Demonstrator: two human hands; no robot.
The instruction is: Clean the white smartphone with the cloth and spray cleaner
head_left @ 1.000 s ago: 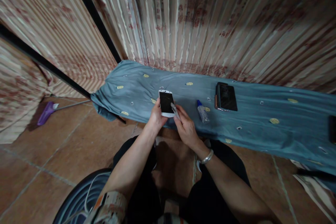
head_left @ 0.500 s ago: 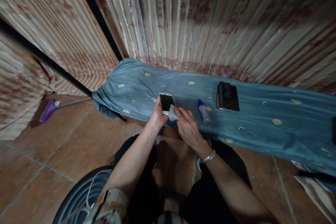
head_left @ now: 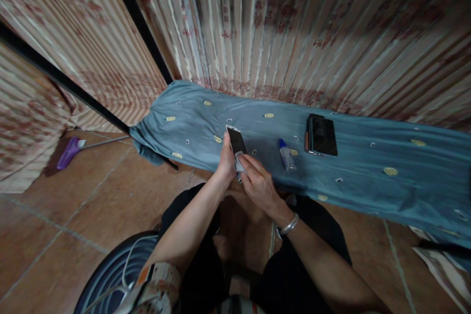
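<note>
White-framed phone [head_left: 236, 141], one, is gripped upright in the left hand [head_left: 227, 162] above the blue-clothed counter [head_left: 368, 176]; the right hand [head_left: 257, 184] pinches one small wipe [head_left: 239, 162] against it. One spray bottle [head_left: 286, 155] and one stack of dark phones [head_left: 321, 135] lie nearby.

Striped curtains [head_left: 294, 24], terracotta floor [head_left: 73, 216] — dim

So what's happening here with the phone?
A seated person holds a white phone in the left hand and presses a small pale cloth to its lower end with the right hand. On the blue-covered table lie a small bottle and a dark phone.
</note>
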